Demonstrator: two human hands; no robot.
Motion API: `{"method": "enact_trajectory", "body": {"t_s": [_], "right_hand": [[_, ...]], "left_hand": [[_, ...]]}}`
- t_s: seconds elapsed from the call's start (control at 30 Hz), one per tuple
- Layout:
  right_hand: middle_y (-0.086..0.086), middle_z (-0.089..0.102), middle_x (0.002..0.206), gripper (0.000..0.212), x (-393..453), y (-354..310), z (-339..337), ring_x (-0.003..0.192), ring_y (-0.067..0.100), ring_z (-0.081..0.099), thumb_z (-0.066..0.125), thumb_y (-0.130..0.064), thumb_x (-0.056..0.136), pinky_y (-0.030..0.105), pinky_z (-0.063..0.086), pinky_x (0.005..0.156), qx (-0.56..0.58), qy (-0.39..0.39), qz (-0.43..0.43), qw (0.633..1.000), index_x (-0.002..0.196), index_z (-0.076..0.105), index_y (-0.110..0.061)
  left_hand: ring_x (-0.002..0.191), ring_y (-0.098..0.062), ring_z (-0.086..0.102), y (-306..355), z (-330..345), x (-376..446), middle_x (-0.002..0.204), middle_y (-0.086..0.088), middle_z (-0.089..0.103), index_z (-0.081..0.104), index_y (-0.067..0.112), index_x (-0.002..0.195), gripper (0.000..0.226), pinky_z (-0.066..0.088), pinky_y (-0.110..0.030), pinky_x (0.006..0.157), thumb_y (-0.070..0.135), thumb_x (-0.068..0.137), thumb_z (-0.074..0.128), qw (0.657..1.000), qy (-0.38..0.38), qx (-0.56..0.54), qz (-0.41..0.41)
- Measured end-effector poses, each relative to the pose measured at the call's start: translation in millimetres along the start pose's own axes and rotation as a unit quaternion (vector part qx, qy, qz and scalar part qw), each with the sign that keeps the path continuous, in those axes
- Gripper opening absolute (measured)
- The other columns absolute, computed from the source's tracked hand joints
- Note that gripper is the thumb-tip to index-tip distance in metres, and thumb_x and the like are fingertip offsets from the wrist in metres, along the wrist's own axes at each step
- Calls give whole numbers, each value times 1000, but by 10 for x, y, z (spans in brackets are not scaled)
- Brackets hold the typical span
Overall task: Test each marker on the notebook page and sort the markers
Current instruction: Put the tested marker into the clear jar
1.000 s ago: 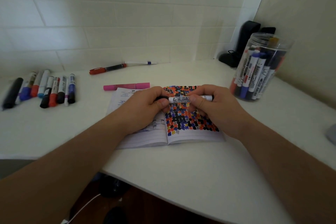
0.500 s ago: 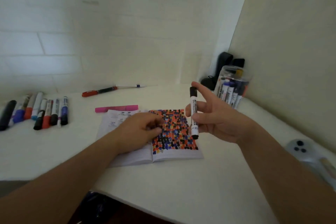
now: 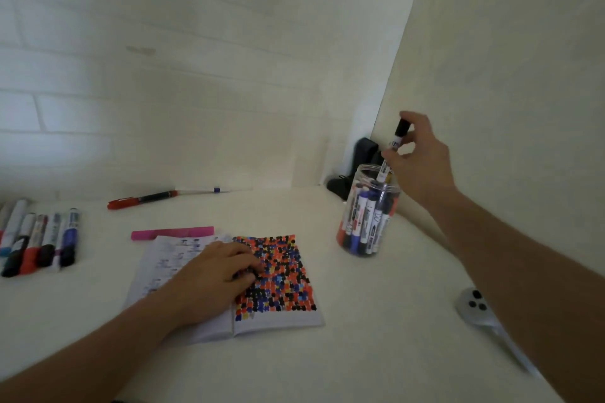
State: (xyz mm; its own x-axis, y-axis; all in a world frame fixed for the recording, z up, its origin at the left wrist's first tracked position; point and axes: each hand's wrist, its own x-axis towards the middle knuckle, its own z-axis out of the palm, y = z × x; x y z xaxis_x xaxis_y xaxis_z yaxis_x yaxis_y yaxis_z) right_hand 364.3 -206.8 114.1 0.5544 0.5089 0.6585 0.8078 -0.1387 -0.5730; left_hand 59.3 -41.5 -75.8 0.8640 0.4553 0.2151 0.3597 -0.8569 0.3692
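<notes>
My right hand (image 3: 422, 167) pinches a white marker with a black cap (image 3: 394, 147) nearly upright, cap up, over the clear plastic jar (image 3: 366, 222). The marker's lower end is just inside the jar's mouth, among several markers standing there. The open notebook (image 3: 278, 271) lies at the table's middle, its right page packed with red, blue and black dots. My left hand (image 3: 212, 275) rests on the notebook across the fold with its fingers loosely curled; nothing shows in its grip. A row of several markers (image 3: 42, 239) lies at the far left.
A pink highlighter (image 3: 172, 233) lies just behind the notebook. A red pen (image 3: 140, 199) and a thin clear pen lie by the back wall. A black object (image 3: 363, 154) sits in the corner behind the jar. A white device (image 3: 474, 307) lies at the right under my forearm.
My right hand took the marker out of both hands' grip, turned it upright and carried it right and back to the jar's mouth. My left hand dropped onto the notebook.
</notes>
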Motion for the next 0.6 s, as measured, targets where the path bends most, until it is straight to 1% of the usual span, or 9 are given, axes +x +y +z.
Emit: {"method": "enact_trajectory", "body": {"t_s": [0.07,0.1,0.2,0.3,0.4,0.47,0.5,0.57,0.6], "right_hand": [[-11,63,99,64,-16,73,83,75,6,65,75,-12,90,20,51,69,-40,-34,-16,999,141,45,-36],[-9,63,100,64,-7,96,103,77,8,65,74,-13,90,21,49,69,-56,-41,-19,997,142,44,-35],[-5,64,104,62,55,95,108,79,6,64,74,-12,91,14,41,61,-61,-48,-2,997,141,45,-35],[-2,64,106,61,104,79,108,80,4,62,74,-12,91,15,40,60,-66,-49,1,997,139,44,-33],[-1,64,104,55,121,77,130,79,5,61,73,-11,92,18,42,60,-53,-35,11,998,137,44,-28],[0,64,105,53,114,95,145,81,13,64,71,-13,93,24,48,65,-72,-34,-5,997,136,43,-27],[2,66,106,52,110,93,143,84,20,65,70,-15,94,31,52,70,-101,-43,-25,994,136,43,-28],[7,68,109,49,96,74,142,92,28,65,67,-16,96,41,55,80,-183,-82,-81,976,136,43,-30],[8,69,110,49,86,58,149,95,28,64,66,-17,97,42,55,83,-212,-101,-107,966,138,43,-30]], "left_hand": [[126,-5,38,3,-6,-8,140,22,47,59,44,134,36,34,-30,110,49,104,40,1000,1,1,0],[125,-5,39,12,-8,-8,140,22,48,59,43,134,39,34,-30,110,51,102,38,1000,0,2,0],[125,-6,39,24,-12,-7,140,21,49,60,42,134,44,35,-31,109,54,99,35,1000,-1,2,-6],[125,-6,39,22,-11,-5,140,20,49,60,42,134,40,35,-31,109,53,102,39,1000,2,3,-6],[125,-5,39,27,-9,-9,139,20,49,60,42,134,35,35,-30,108,51,105,43,1000,7,-1,-8],[125,-4,39,27,-1,-5,139,21,49,60,43,134,35,35,-30,108,52,105,43,1000,7,0,-10],[125,-4,38,30,2,-3,139,21,48,59,44,134,35,35,-30,108,52,105,43,1000,7,1,-12],[126,-3,38,36,0,-3,140,22,48,59,44,134,35,35,-30,108,53,104,42,1000,7,2,-15],[127,-4,38,40,-2,-3,140,22,48,59,44,134,35,35,-31,109,53,105,42,1000,6,2,-15]]}}
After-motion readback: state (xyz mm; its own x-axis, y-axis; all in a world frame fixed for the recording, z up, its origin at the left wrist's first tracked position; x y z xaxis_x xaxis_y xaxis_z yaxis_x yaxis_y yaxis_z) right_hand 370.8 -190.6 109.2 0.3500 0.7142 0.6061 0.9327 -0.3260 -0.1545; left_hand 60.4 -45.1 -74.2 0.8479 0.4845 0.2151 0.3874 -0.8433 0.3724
